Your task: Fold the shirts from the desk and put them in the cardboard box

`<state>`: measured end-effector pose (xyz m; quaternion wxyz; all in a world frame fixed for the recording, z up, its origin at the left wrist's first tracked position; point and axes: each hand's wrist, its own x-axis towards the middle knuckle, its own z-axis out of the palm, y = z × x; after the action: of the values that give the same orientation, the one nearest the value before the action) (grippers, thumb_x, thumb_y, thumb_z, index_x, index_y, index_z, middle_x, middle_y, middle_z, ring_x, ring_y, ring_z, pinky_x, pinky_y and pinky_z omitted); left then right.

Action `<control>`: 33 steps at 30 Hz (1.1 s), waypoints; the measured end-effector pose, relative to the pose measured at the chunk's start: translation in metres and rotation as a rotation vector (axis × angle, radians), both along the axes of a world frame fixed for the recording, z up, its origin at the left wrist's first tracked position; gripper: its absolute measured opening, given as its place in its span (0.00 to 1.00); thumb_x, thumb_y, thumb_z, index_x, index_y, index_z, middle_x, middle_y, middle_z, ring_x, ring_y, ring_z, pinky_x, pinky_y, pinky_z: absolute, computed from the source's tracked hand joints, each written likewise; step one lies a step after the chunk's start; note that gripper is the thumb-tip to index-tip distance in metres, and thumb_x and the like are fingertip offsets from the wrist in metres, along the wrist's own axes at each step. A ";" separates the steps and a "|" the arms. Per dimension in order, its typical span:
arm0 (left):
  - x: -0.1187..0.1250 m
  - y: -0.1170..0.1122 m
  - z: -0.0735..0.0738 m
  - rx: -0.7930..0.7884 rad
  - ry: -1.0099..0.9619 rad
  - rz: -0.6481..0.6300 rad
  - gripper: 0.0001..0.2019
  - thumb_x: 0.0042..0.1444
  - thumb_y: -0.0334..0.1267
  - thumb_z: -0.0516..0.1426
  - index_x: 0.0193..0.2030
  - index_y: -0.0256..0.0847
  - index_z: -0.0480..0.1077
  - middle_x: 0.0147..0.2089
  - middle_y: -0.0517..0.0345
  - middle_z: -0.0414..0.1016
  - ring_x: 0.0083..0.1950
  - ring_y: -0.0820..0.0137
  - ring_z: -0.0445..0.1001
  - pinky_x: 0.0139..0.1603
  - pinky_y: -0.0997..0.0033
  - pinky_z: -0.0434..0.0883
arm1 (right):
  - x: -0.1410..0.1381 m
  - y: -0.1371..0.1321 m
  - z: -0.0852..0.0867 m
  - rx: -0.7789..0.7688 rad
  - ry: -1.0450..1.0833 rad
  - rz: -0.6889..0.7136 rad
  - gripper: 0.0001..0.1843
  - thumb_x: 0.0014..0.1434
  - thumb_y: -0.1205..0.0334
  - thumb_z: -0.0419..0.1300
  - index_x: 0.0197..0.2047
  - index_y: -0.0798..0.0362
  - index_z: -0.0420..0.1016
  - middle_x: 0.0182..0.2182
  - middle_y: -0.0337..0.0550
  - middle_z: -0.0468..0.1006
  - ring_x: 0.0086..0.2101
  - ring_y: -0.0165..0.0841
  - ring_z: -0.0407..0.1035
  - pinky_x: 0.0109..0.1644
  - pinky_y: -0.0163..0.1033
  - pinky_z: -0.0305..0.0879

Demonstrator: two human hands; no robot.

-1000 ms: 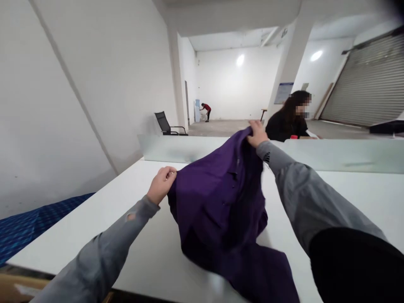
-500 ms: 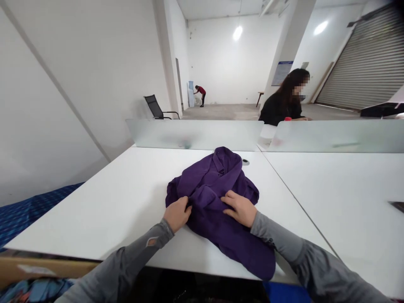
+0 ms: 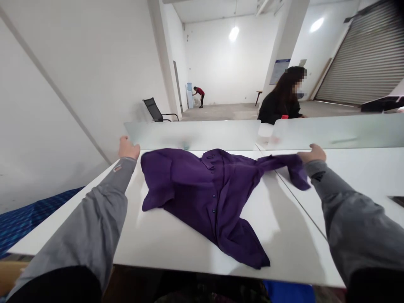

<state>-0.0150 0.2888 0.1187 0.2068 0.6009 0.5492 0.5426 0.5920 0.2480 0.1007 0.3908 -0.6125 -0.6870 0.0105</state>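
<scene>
A purple button-up shirt (image 3: 195,189) lies spread and rumpled across the white table, its collar toward the far side and a few buttons showing down the front. My left hand (image 3: 128,148) is just off the shirt's left edge, thumb and forefinger apart; no cloth shows in it. Out to the right, my right hand (image 3: 312,155) is closed on one sleeve of the shirt, stretching it sideways. The end of that sleeve dangles below the hand. Another part of the shirt points toward the table's near edge.
Frosted divider panels (image 3: 195,134) run along the back of the white table (image 3: 135,248). Beyond them, a person in black (image 3: 279,103) sits at the right and another in red (image 3: 198,92) bends by a water dispenser. A black chair (image 3: 154,110) stands behind the divider.
The bunched shirt has been opened out wide to both sides. My hands have moved apart and away from me, the left to the far left, the right to the far right with a sleeve.
</scene>
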 end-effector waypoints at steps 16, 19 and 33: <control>0.110 -0.105 -0.156 0.031 0.880 -0.553 0.18 0.57 0.26 0.47 0.49 0.39 0.72 0.50 0.47 0.76 0.52 0.61 0.72 0.56 0.57 0.66 | -0.190 -0.191 -0.129 -0.451 0.402 0.384 0.18 0.64 0.48 0.49 0.37 0.49 0.74 0.26 0.43 0.76 0.29 0.37 0.70 0.36 0.44 0.70; 0.089 -0.103 -0.117 -0.068 0.510 -0.685 0.16 0.58 0.33 0.50 0.49 0.43 0.73 0.46 0.53 0.78 0.48 0.64 0.74 0.53 0.63 0.69 | -0.168 -0.200 -0.111 -0.661 0.697 0.534 0.23 0.60 0.40 0.52 0.34 0.49 0.77 0.23 0.44 0.76 0.26 0.38 0.72 0.33 0.44 0.70; 0.121 0.005 -0.153 0.093 0.863 -0.403 0.21 0.62 0.39 0.51 0.61 0.40 0.65 0.63 0.44 0.64 0.64 0.58 0.61 0.66 0.53 0.59 | -0.126 0.000 -0.150 -0.188 -0.428 -0.179 0.25 0.61 0.48 0.54 0.59 0.47 0.70 0.63 0.53 0.63 0.60 0.54 0.58 0.59 0.68 0.53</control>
<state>0.1064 0.2941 -0.0343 0.0336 0.8745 0.4327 0.2166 0.4658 0.2482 -0.0491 0.1773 -0.6929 -0.6931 -0.0904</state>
